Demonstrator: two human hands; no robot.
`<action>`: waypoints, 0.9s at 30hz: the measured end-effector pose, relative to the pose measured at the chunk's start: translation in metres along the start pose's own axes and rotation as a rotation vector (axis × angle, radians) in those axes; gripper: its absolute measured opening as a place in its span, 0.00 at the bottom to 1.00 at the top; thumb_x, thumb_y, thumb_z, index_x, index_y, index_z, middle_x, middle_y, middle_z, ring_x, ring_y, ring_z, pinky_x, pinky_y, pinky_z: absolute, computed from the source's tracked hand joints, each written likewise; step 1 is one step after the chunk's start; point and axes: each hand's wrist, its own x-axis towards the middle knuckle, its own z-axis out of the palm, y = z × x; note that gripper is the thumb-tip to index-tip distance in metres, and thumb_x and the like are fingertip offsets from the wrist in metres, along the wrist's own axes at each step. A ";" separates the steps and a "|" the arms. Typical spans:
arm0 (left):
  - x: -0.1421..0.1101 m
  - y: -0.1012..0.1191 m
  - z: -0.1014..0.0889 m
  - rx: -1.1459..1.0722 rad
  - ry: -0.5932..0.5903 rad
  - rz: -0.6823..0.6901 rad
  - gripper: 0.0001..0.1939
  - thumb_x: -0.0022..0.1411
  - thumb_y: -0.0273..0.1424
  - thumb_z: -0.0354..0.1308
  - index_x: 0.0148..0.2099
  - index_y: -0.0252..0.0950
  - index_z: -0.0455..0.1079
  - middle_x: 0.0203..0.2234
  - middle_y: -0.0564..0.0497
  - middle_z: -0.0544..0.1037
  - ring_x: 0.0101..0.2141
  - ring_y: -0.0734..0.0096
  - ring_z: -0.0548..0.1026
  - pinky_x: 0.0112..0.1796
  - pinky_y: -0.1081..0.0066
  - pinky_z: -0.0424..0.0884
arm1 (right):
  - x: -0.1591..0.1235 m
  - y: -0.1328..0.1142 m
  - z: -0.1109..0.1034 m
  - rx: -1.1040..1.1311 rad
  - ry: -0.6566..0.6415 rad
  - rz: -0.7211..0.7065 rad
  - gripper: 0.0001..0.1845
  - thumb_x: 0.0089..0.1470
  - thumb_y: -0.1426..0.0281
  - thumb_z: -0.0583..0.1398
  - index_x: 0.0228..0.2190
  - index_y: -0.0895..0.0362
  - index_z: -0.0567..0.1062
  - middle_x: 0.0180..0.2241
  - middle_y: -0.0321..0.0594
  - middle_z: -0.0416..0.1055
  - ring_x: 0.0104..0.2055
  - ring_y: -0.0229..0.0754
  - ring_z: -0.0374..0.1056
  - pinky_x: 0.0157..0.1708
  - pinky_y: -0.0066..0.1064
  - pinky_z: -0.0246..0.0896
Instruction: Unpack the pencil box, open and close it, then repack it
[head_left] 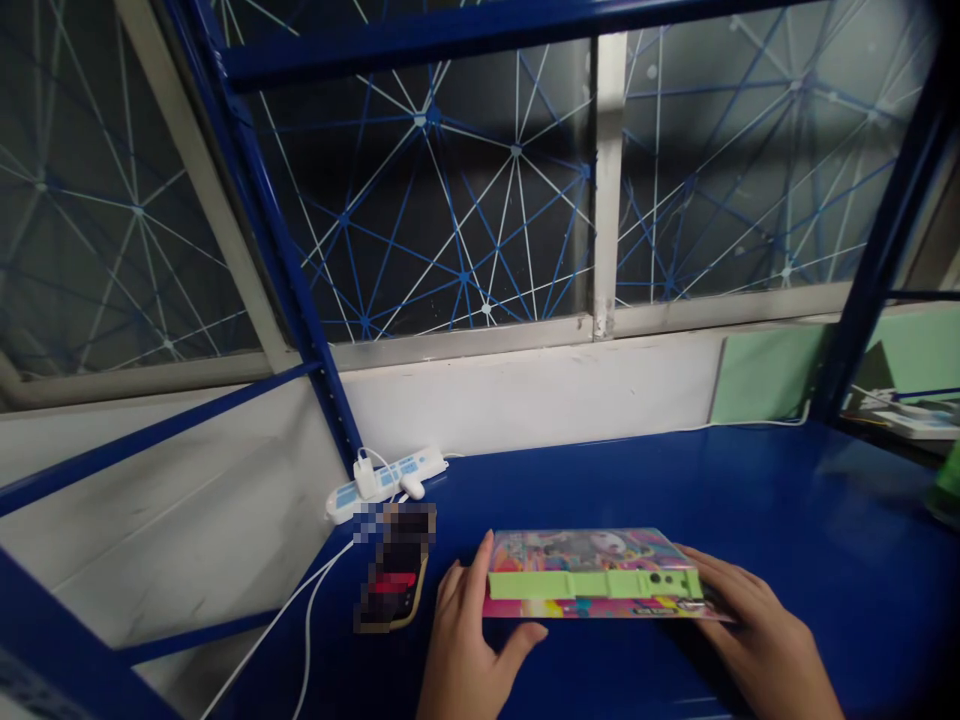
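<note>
Spread fingers of the left hand (469,640) touch the left edge of a flat, glossy printed package (592,550) bearing a lime-green plastic strip (592,585), while the right hand (757,630) lays slightly curled fingers over its right end, neither closing on it. Likely light, stiff and slick, it looks best taken by the long edges. A pixelated device (394,570) lies just left of the left fingers.

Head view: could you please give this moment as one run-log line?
left hand: at edge of colourful printed case with lime-green strip | right hand: on its right end | nearby: pixelated phone
</note>
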 end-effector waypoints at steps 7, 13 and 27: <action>0.002 -0.006 0.007 -0.108 0.185 0.072 0.15 0.66 0.35 0.58 0.55 0.46 0.71 0.50 0.49 0.81 0.52 0.56 0.77 0.58 0.52 0.68 | 0.005 -0.015 -0.007 0.203 0.152 0.402 0.26 0.43 0.48 0.66 0.39 0.51 0.76 0.35 0.41 0.80 0.38 0.53 0.78 0.39 0.37 0.72; 0.007 0.004 -0.001 -0.147 0.174 0.003 0.07 0.65 0.40 0.60 0.36 0.45 0.74 0.43 0.51 0.83 0.46 0.57 0.79 0.53 0.58 0.71 | 0.013 0.000 0.005 0.338 0.044 0.363 0.37 0.47 0.47 0.65 0.53 0.54 0.68 0.44 0.45 0.78 0.47 0.53 0.75 0.44 0.36 0.71; 0.014 0.004 0.002 -0.185 -0.056 -0.230 0.12 0.67 0.40 0.51 0.44 0.42 0.73 0.36 0.46 0.80 0.39 0.57 0.79 0.41 0.64 0.73 | 0.009 0.003 0.022 0.178 -0.063 0.388 0.48 0.56 0.42 0.55 0.63 0.61 0.49 0.57 0.63 0.67 0.57 0.61 0.70 0.53 0.47 0.66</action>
